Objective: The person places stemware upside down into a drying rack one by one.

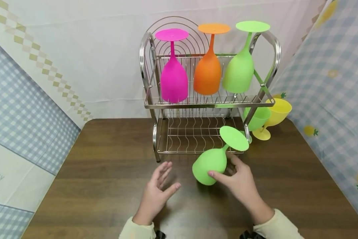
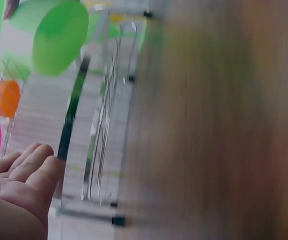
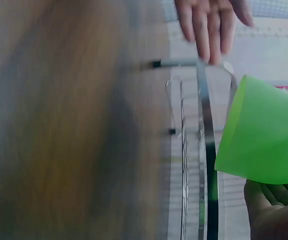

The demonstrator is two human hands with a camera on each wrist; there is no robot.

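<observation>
My right hand [image 1: 240, 181] grips a light green plastic goblet [image 1: 210, 164] by its bowl, thumb on the near side and fingers behind. The goblet is tilted upside down, its mouth toward the lower left and its round foot [image 1: 234, 138] up to the right. In the right wrist view the green bowl [image 3: 264, 132] lies across the fingers [image 3: 264, 205]. To the left, my left hand [image 1: 156, 196] is held apart from the goblet, fingers extended, with nothing in it. In the left wrist view, that palm [image 2: 21, 182] faces up and the goblet's mouth [image 2: 61, 37] shows beyond.
A two-tier metal dish rack [image 1: 208, 106] stands at the back. Its upper tier carries upside-down goblets: magenta [image 1: 174, 79], orange [image 1: 207, 73] and green [image 1: 238, 71]. Right of the rack stand upright green [image 1: 259, 118] and yellow [image 1: 277, 113] goblets. Checked cloth [image 1: 340, 66] borders the wooden table [image 1: 107, 159].
</observation>
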